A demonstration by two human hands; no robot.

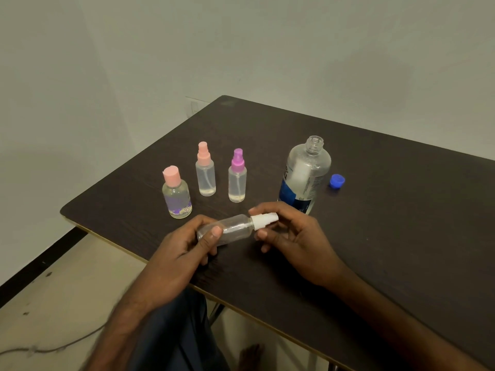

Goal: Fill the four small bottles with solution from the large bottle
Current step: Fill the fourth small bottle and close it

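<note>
At frame centre, fingers of the left hand (182, 253) curled round the sideways small clear plastic bottle (235, 227); the right hand (294, 242) pinched its white spray cap (263, 219).

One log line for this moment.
left hand grips clear spray bottle sideways | right hand pinches its white spray cap | large bottle uncapped, blue cap beside | pink-capped bottle, pink sprayer, purple sprayer closed
</note>
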